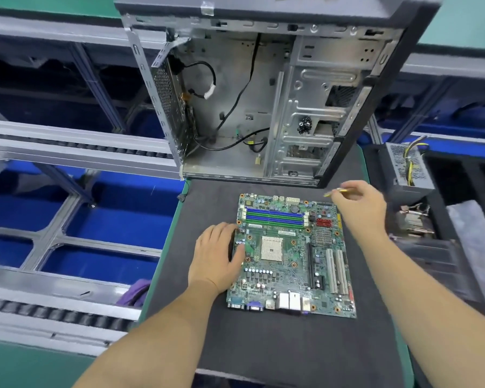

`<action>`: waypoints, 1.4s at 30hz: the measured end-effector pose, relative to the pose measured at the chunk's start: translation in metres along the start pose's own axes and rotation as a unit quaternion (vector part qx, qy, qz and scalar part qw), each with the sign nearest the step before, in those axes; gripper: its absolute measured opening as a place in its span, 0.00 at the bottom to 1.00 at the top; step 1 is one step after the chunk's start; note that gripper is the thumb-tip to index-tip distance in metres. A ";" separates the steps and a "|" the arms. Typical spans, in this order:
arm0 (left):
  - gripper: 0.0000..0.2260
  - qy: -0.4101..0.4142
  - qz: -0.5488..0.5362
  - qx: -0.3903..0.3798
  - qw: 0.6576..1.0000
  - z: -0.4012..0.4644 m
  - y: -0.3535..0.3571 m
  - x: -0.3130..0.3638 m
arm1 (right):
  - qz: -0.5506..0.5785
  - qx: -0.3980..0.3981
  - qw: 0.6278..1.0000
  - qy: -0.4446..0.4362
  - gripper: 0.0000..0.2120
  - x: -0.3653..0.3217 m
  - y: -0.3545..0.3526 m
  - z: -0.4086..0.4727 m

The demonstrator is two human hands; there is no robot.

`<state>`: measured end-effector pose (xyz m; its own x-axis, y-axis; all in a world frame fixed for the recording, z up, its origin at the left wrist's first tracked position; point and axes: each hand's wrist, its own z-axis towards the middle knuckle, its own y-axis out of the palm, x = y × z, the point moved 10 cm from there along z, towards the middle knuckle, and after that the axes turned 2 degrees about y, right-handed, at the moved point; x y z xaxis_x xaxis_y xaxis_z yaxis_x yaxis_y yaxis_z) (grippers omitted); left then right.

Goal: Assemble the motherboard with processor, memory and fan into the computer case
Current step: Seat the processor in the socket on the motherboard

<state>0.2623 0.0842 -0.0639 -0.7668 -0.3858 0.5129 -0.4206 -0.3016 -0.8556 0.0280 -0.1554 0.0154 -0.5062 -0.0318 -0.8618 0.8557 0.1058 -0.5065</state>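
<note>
On the dark mat, the motherboard (289,256) lies flat, long axis running from the person toward the open computer case (263,93), ports nearest the person. The left hand (217,256) presses its left edge, fingers straight. The right hand (357,204), nearer the case, pinches something small, perhaps the processor.

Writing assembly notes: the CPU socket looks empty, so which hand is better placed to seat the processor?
Right hand: it pinches a small flat part above the motherboard; the left hand rests on its edge.
</note>
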 end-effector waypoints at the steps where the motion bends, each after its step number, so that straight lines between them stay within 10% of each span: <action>1: 0.21 -0.011 -0.029 0.014 0.999 -0.001 -0.004 -0.001 | 0.035 -0.031 0.999 0.001 0.07 -0.002 0.014 -0.019; 20: 0.23 0.062 -0.120 -0.121 0.983 0.012 0.011 0.072 | 0.233 -0.281 0.929 0.066 0.23 0.024 0.094 -0.127; 26: 0.19 0.079 -0.056 -0.080 0.992 0.011 0.001 0.065 | -0.020 -0.223 0.975 0.009 0.16 0.028 0.083 -0.113; 31: 0.17 0.075 -0.018 -0.071 0.995 0.013 0.001 0.061 | -0.293 -0.244 0.918 -0.104 0.18 0.020 0.101 -0.118; 42: 0.17 0.059 -0.017 -0.070 0.996 0.014 0.005 0.057 | -0.324 -0.262 0.908 -0.053 0.11 0.015 0.105 -0.116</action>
<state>0.2233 0.0488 -0.0377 -0.7987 -0.2704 0.5376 -0.5049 -0.1849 -0.8432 0.0981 -0.0295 -0.0478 -0.8480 -0.3485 -0.3994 0.1999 0.4876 -0.8499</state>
